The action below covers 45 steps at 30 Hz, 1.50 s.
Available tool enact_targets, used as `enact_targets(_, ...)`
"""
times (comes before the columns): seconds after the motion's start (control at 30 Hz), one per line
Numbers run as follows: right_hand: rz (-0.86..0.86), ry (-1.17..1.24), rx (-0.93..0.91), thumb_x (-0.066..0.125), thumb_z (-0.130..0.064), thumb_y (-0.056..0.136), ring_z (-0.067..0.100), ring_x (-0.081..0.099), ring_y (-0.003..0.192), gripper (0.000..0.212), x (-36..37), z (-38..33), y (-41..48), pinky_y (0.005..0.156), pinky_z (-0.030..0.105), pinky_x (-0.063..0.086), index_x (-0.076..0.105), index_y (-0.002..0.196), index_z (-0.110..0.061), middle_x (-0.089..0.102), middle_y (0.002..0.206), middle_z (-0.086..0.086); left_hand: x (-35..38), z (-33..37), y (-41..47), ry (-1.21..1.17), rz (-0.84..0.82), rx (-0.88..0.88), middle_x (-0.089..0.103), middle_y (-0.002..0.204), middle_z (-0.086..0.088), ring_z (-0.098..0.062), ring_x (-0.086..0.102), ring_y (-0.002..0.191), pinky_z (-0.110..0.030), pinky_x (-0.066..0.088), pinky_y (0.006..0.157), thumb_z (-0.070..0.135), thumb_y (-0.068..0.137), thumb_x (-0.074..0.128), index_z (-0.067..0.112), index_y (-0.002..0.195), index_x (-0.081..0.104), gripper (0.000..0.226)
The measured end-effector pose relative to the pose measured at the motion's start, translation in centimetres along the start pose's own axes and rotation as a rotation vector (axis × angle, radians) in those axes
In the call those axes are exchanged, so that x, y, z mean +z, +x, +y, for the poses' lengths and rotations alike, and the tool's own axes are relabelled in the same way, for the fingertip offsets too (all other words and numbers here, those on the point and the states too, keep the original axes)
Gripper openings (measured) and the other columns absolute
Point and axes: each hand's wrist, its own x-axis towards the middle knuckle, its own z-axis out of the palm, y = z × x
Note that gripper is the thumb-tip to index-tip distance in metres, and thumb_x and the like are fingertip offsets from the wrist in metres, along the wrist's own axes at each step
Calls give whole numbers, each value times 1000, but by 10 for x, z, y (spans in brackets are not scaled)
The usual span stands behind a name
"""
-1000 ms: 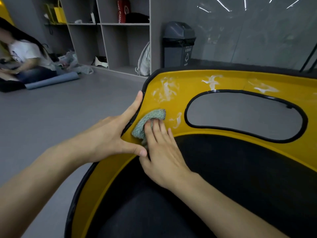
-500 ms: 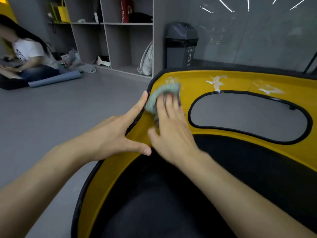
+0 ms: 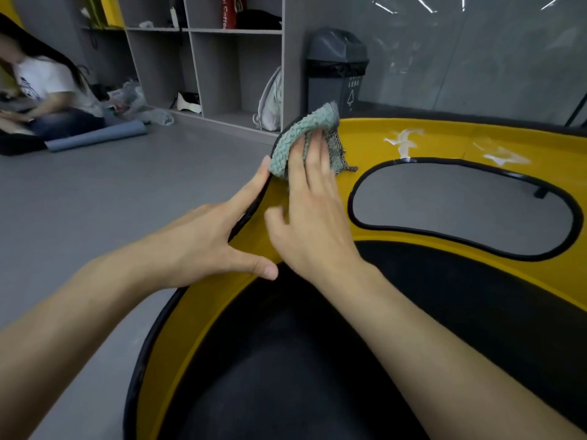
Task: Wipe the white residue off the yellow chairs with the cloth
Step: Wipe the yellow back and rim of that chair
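A yellow chair (image 3: 374, 139) with black trim, an oval cut-out in its back and a black seat fills the lower right. My right hand (image 3: 313, 211) presses a folded green cloth (image 3: 300, 139) against the chair's top left corner, the cloth reaching over the black rim. My left hand (image 3: 209, 239) lies flat on the chair's left edge, index finger along the trim, thumb on the yellow surface, holding nothing. White residue smears (image 3: 403, 142) remain above the cut-out, with another white smear (image 3: 502, 154) further right.
Grey floor spreads to the left. A grey shelf unit (image 3: 222, 58) stands at the back with a white bag (image 3: 271, 100) beside it, and a grey bin (image 3: 336, 71) next to that. A person (image 3: 44, 90) sits on the floor at far left by a rolled blue mat (image 3: 98, 138).
My right hand has swept the cloth upward from the lower left of the chair back to its top left corner. The white smears there are gone. My left hand stayed put.
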Motion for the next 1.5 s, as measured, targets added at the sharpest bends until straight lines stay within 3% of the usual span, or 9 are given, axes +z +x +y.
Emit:
enact_targets(0.23, -328, 1, 145, 48, -30, 95, 20, -11, 152, 83, 26, 26, -59, 124, 41, 1, -3, 157, -10, -4, 166, 7, -2, 5, 5, 5, 25, 12, 28, 160, 9, -18, 34, 144, -27, 36, 102, 71, 63, 72, 71, 132, -30, 123)
enact_targets(0.4, -21, -28, 106, 48, -21, 89, 25, -12, 152, 87, 1, 21, 1, 124, 46, 1, -4, 158, -8, -9, 166, 12, 2, 14, 20, 64, 138, 34, 40, 157, 0, -22, 46, 134, -28, 36, 90, 70, 64, 71, 60, 139, -34, 130)
enact_targets(0.63, -289, -103, 156, 46, -24, 94, 25, -1, 152, 77, 22, 45, -57, 124, 44, 4, 4, 157, -7, 8, 164, 11, 11, 25, 40, 39, 260, 114, 40, 155, -7, -27, 57, 106, -22, 37, 71, 62, 64, 80, 52, 145, -31, 138)
enact_targets(0.73, -168, -116, 83, 44, -24, 96, 27, -3, 152, 73, 15, 45, -33, 124, 48, 5, 8, 158, -8, 6, 165, 12, 14, 25, 38, 34, 267, 112, 36, 159, -1, -30, 56, 119, -34, 40, 82, 67, 62, 77, 54, 145, -29, 136)
enact_targets(0.87, -19, -122, 6, 44, -14, 91, 24, -11, 153, 83, -6, 40, 8, 124, 47, 0, -4, 159, -11, -8, 166, 10, 13, 23, 38, 34, 259, 109, 53, 140, -1, -14, 59, 89, -26, 40, 72, 66, 64, 76, 50, 147, -28, 135)
enact_targets(1.0, -174, -157, 10, 47, -22, 93, 22, -9, 153, 82, 8, 57, -30, 124, 48, 4, -1, 159, -13, -2, 167, 7, 11, 21, 40, 36, 253, 115, 27, 163, 4, -30, 51, 130, -36, 44, 93, 60, 64, 83, 53, 144, -31, 140)
enact_targets(1.13, -370, -97, 93, 35, -36, 99, 19, -6, 152, 70, 21, 72, -58, 124, 49, 5, 3, 158, -16, 3, 166, 2, 10, 24, 38, 63, 235, 86, 24, 164, -1, -34, 48, 133, -39, 42, 90, 59, 63, 84, 58, 139, -35, 141)
enact_targets(1.37, -49, -89, 46, 37, -43, 99, 21, -10, 153, 76, -6, 49, 1, 124, 44, -1, -3, 159, -16, -6, 167, 6, 10, 17, 27, 115, 200, 45, 22, 163, 8, -30, 44, 138, -38, 41, 103, 49, 69, 86, 60, 138, -35, 140)
enact_targets(1.5, -157, -85, 67, 39, -49, 99, 19, -7, 153, 79, 15, 49, -34, 124, 48, 6, -3, 159, -17, -2, 167, 3, 9, 15, 24, 99, 196, 69, 3, 156, 24, -23, 34, 145, -36, 39, 106, 49, 70, 85, 58, 138, -36, 139)
